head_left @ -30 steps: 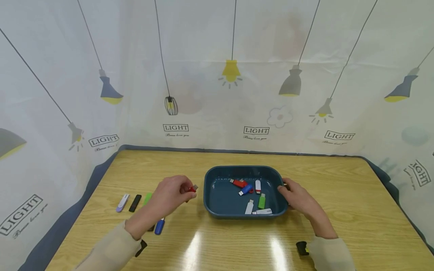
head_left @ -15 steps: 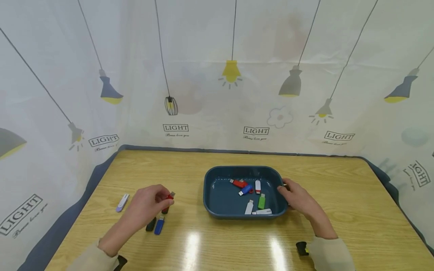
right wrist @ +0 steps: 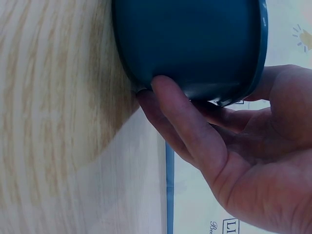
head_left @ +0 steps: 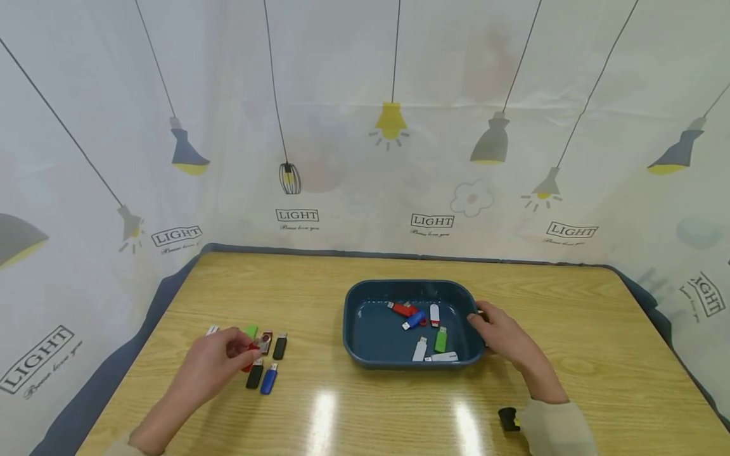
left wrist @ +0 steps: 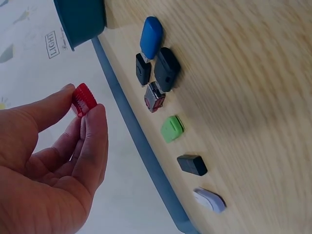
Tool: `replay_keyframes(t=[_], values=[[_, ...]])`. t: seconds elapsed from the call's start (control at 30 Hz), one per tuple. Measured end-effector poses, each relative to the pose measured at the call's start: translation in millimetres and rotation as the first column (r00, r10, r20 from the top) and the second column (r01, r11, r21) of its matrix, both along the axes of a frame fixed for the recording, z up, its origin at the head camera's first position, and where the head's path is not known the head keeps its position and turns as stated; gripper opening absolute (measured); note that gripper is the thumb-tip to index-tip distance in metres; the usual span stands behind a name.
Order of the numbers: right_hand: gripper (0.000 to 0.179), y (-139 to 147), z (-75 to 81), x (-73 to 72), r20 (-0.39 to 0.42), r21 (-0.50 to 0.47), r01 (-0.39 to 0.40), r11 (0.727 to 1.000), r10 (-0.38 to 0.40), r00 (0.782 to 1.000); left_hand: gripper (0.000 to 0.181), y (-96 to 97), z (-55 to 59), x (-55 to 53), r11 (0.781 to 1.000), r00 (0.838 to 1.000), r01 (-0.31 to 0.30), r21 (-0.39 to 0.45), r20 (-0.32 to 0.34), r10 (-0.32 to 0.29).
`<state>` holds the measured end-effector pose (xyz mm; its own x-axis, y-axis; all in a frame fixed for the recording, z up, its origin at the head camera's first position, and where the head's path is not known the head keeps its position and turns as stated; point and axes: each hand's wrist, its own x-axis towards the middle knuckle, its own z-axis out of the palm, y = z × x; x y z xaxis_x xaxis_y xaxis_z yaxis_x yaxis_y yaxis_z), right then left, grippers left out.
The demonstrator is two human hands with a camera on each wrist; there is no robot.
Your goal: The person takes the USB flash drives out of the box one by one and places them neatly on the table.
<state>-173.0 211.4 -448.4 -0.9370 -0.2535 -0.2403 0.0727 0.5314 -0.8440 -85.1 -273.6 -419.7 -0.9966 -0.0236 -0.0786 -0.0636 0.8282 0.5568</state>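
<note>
My left hand pinches a red USB stick between thumb and fingertips, over the left part of the table. Close around it lie a green USB stick, a silver-and-red one, black ones and a blue one. In the head view the hand partly covers a white-and-lilac stick. With my right hand I grip the right end of a dark teal tray, thumb over its rim and fingers against the outer wall. Red, blue, white and green USB sticks lie inside the tray.
The wooden table extends to both sides of the tray. Behind it hangs a pale curtain printed with lamps, its dark blue edge along the table's back.
My left hand has moved left, away from the tray, to over the loose USB sticks, with the red stick still pinched. The right hand and tray have stayed in place.
</note>
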Motion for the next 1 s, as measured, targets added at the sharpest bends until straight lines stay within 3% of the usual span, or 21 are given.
replay_keyframes(t=[0.33,0.7,1.0], values=[[0.053,0,-1.9,-0.4,0.004,0.009,0.003,1.000,-0.003,1.000,0.019,-8.5,-4.0,3.9,0.998,0.999,-0.042,-0.045,0.026,0.043],[0.054,1,-0.6,-0.2,0.001,0.006,-0.004,1.000,0.004,1.000,0.018,-14.0,-18.6,1.7,0.991,0.993,-0.051,-0.122,0.097,0.064],[0.054,0,0.2,0.5,0.001,0.020,0.005,1.000,-0.005,1.000,0.018,-16.1,-30.7,-2.5,0.977,0.993,-0.020,-0.210,0.113,0.044]])
